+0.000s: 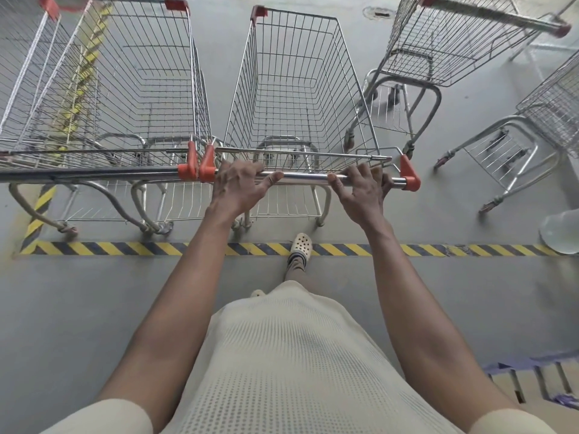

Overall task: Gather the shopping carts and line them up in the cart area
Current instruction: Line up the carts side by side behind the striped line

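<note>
Grey painted floor fills my head view, with a yellow-and-black striped tape line running across it and turning away from me at its left corner.

Just beyond that line stands the middle cart, a bare wire basket with its rear wheels inside the marked area. Both hands are on its handle bar. The left hand grips the bar near its left end, fingers curled over the top and thumb stretched along the metal. The right hand grips near the right end, fingers wrapped over the bar and thumb on the near side.

Directly left of it is the left cart, parallel and facing the same way, inside the taped corner. The red end caps of the two handles touch. More wire baskets overlap at the far left edge; I cannot tell how many.

Toward the far right corner of the floor, an angled cart stands turned and apart from the row. At the right edge, a fourth cart shows only partly.

One pale perforated shoe rests on the tape line, below the cart's handle. Cream knit clothing covers the lower middle.
</note>
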Demonstrator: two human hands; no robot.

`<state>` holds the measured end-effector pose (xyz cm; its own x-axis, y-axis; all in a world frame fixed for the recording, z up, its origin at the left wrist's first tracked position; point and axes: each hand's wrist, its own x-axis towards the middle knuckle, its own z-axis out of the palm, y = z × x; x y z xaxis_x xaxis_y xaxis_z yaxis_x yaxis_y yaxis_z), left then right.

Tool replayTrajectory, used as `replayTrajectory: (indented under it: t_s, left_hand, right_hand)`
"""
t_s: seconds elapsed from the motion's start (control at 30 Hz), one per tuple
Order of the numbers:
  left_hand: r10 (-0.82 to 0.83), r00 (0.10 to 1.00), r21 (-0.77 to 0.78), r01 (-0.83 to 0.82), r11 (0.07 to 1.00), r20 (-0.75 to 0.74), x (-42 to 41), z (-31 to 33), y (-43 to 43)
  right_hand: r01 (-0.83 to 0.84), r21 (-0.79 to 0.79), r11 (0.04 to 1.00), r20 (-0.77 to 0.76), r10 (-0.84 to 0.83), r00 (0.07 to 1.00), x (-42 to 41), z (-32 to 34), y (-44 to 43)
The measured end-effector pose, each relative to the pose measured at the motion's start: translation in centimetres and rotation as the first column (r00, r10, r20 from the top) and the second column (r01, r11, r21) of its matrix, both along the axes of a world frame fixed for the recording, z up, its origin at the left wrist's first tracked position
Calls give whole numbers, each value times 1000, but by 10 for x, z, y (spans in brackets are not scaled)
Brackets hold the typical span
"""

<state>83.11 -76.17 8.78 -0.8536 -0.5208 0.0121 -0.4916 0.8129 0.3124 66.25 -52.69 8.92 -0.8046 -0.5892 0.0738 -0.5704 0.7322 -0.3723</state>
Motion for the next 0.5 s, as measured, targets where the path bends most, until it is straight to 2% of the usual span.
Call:
replayTrajectory:
  t_s: [0.5]
  left_hand:
    - [9,999,16,-8,1000,-51,-1,6,-4]
  right_hand:
    - [-40,10,999,4,39,999,-12,0,-12]
